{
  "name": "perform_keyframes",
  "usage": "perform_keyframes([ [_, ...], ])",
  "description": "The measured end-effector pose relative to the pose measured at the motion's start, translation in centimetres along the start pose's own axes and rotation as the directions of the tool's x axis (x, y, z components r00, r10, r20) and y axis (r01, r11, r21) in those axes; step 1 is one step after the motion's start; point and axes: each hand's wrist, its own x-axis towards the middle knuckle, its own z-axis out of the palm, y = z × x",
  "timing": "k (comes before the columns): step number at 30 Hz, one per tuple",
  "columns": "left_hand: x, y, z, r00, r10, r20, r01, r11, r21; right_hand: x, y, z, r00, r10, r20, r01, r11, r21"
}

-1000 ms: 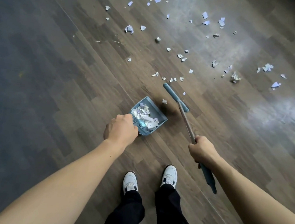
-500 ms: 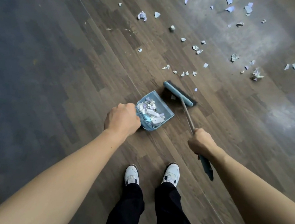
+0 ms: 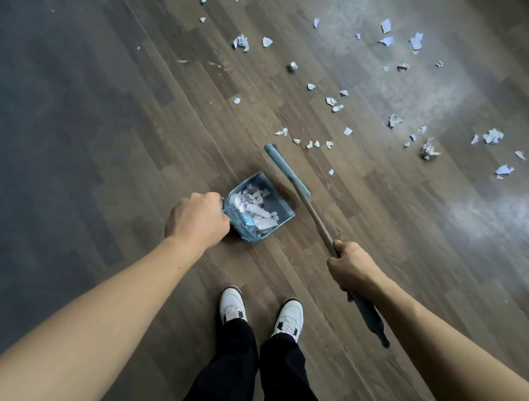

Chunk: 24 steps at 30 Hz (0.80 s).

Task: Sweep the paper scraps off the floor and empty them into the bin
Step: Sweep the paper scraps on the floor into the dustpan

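Lying scattered across the dark wood-plank floor (image 3: 126, 123), torn and crumpled pale-blue and white paper scraps (image 3: 429, 149) spread over the far and right part of the view, the nearest few just beyond the broom head. More of them are piled at the back of a small light-blue plastic dustpan (image 3: 279, 202), held low at the floor with its open mouth facing away from the person; whether it touches the boards cannot be told. The left hand (image 3: 199, 220) is wrapped in a fist round the pan's handle and hides it. Just beside the mouth lies the light-blue head of a long-handled broom (image 3: 288, 171), its grey shaft slanting back to the right hand (image 3: 353, 268), whose fingers are closed round it above a dark teal grip end. Nearer the camera stand two white sneakers (image 3: 233, 306) under black trousers (image 3: 234, 380).
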Motion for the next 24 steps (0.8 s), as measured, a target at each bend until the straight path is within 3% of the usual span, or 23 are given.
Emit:
perform_keyframes([
  [5, 0.2, -1.0, 0.2, 1.000, 0.008, -0.015, -0.008, 1.000, 0.000, 1.7, -1.2, 2.5, 0.999, 0.048, 0.023, -0.046, 0.998, -0.047],
  [11, 0.2, -1.0, 0.5, 0.999, 0.041, -0.012, -0.041, 0.999, 0.030, 0.6, -2.2, 4.2, 0.996, 0.007, 0.088, -0.002, 0.998, -0.056],
  [17, 0.0, -0.9, -0.1, 0.999, 0.046, 0.029, -0.046, 0.999, -0.004, -0.9, -2.8, 0.9, 0.998, 0.023, -0.053, -0.021, 0.999, 0.039],
  [24, 0.6, 1.6, -2.6, 0.995, 0.076, 0.066, -0.074, 0.997, -0.036, -0.4, -0.4, -4.0, 0.973, 0.174, -0.154, -0.162, 0.983, 0.091],
])
